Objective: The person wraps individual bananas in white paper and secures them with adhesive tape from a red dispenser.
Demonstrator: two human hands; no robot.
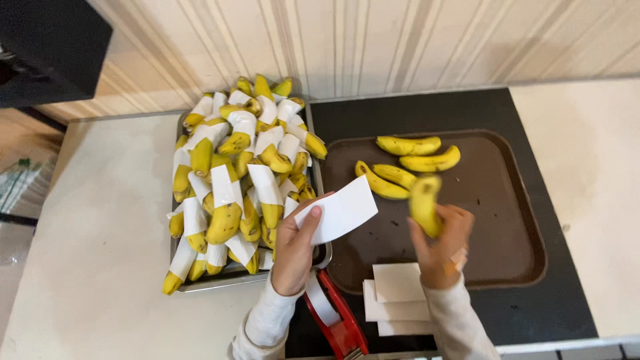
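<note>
Head view shows my left hand point(295, 247) pinching a white paper slip point(340, 212) over the brown tray's point(513, 267) left rim while my right hand point(440, 243) grips a bare banana point(425, 203) above that tray; I judge wrapping works best centred, paper pulled snug.

Yellow banana point(425, 203), white paper slip point(341, 212), brown tray point(513, 200), red tape dispenser point(341, 327) (wall striped beige).

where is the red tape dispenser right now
In the head view, the red tape dispenser lies at the bottom edge, between the forearms, left of the white paper stack.
</note>
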